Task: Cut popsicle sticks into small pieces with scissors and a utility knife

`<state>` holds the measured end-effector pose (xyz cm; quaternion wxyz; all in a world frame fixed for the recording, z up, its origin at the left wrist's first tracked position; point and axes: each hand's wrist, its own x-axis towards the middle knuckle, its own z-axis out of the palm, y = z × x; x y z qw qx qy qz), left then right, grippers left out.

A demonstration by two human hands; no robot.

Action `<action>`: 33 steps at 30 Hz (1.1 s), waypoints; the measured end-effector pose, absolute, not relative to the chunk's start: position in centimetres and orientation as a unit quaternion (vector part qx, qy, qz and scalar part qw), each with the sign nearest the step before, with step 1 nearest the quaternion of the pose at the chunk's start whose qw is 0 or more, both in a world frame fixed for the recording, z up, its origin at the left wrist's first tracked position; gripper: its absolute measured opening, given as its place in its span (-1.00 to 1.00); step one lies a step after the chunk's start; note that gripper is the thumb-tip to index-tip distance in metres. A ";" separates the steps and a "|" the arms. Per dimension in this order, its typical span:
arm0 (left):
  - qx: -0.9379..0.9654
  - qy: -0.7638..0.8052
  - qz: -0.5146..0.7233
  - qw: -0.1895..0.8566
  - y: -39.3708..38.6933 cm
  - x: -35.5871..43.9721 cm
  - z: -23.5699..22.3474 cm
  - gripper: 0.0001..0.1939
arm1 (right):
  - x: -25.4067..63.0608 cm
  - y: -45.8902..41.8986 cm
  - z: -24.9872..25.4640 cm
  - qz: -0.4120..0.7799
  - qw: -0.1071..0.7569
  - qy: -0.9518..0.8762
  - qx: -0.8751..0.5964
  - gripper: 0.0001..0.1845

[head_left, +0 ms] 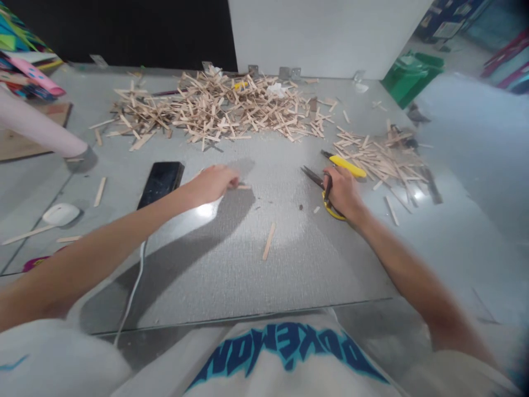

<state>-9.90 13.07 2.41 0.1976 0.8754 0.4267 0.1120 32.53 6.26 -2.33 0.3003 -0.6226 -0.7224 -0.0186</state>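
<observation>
My right hand [344, 193] is wrapped round the handles of a pair of scissors [314, 177], whose dark blades point up and left over the table. Touching or just behind that hand lies a yellow-handled tool [347, 165] with a dark tip; its kind is unclear. On the other side, my left hand [217, 183] is low over the table, fingers closed in a pinch. A short wooden stick [244, 187] pokes out at its fingertips. Between the hands and nearer to me, a single flat wooden stick [269, 241] lies on the grey table [231, 275].
A large heap of wooden sticks [223, 110] lies along the back, and a smaller pile [384, 157] at the right. Left of my left hand are a phone [160, 184] and a cable [134, 292]. A white case [61, 214] sits farther left; a green bin [413, 77] stands beyond.
</observation>
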 end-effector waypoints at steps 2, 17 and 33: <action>0.864 0.459 0.126 0.162 17.3 -8.4 2.1 -0.91 | 32.5 6.3 -2.3 -0.017 0.300 -0.723 -0.622 -0.52; 0.843 0.496 0.201 0.056 17.0 -7.1 3.7 -0.56 | 31.8 5.3 -0.5 -0.004 0.332 -0.711 -0.620 -0.50; 0.982 0.123 0.088 0.116 -0.5 -5.9 1.9 -0.72 | 26.2 1.0 2.6 0.370 0.382 -0.637 -0.558 -0.58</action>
